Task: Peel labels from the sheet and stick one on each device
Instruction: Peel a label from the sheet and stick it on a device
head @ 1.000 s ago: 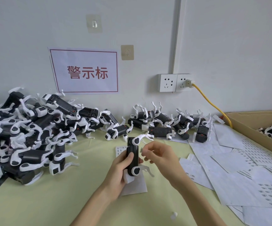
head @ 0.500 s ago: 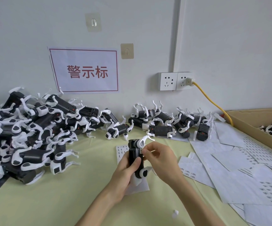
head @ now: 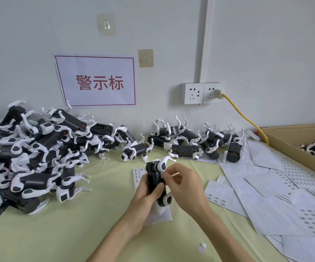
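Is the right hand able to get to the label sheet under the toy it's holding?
Probably not straight away. The right hand is busy pinching at the device, and that device plus the left hand hover over most of the label sheet; only its far corner shows.

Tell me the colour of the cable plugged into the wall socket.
Yellow: the cable runs from the wall socket, clearest in the head view.

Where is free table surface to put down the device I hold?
Bare cloth lies between the big device pile and the left hand gripping the device. Crowded: loose sheets at right, devices along the wall.
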The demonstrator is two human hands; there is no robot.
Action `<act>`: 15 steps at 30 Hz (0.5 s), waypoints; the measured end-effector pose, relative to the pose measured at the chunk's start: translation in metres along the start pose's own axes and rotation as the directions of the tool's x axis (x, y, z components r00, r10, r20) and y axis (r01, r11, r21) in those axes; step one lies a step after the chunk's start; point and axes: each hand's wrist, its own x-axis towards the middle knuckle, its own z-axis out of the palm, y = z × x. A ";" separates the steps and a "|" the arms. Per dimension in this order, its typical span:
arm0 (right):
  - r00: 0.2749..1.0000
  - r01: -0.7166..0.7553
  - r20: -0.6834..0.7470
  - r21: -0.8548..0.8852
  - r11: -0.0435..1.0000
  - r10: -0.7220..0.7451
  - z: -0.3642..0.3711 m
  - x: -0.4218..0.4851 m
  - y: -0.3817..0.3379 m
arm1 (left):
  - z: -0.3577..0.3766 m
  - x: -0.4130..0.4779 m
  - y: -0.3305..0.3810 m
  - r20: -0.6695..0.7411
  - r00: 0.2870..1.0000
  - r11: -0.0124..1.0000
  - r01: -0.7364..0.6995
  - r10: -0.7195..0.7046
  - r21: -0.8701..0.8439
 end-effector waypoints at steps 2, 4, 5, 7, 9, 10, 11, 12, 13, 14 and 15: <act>1.000 0.015 0.002 -0.023 1.000 -0.015 -0.001 0.000 0.000 | 0.001 0.000 0.000 0.001 1.000 1.000 -0.002 0.002 0.001; 0.999 0.034 0.005 -0.045 0.998 -0.034 -0.001 0.000 0.000 | 0.002 0.000 0.002 0.004 1.000 1.000 -0.002 0.002 -0.002; 0.999 0.043 0.008 -0.054 0.998 -0.043 -0.002 0.001 0.000 | 0.003 -0.001 0.002 0.005 1.000 1.000 -0.003 0.003 -0.007; 0.998 0.059 0.014 -0.071 0.996 -0.058 -0.002 0.001 0.001 | 0.003 -0.001 0.003 0.004 1.000 1.000 -0.001 0.001 -0.023; 0.998 0.069 0.019 -0.081 0.994 -0.068 -0.003 0.002 0.001 | 0.003 -0.001 0.003 0.005 1.000 1.000 -0.001 0.002 -0.030; 0.997 0.072 0.021 -0.084 0.994 -0.071 -0.003 0.002 0.002 | 0.004 -0.002 0.003 0.004 1.000 1.000 -0.003 0.003 -0.031; 0.997 0.075 0.022 -0.087 0.993 -0.074 -0.003 0.003 0.002 | 0.004 -0.002 0.003 0.004 1.000 1.000 -0.006 0.006 -0.031; 0.997 0.077 0.021 -0.089 0.993 -0.075 -0.003 0.003 0.002 | 0.004 -0.002 0.003 0.003 1.000 1.000 -0.008 0.008 -0.030; 0.997 0.077 0.021 -0.089 0.993 -0.075 -0.003 0.003 0.002 | 0.005 -0.002 0.003 0.002 1.000 1.000 -0.011 0.011 -0.026; 0.997 0.076 0.021 -0.089 0.993 -0.074 -0.004 0.003 0.002 | 0.005 -0.002 0.004 0.000 1.000 1.000 -0.014 0.014 -0.020; 0.997 0.075 0.023 -0.090 0.993 -0.073 -0.004 0.003 0.002 | 0.006 -0.002 0.004 0.001 1.000 1.000 -0.015 0.015 -0.012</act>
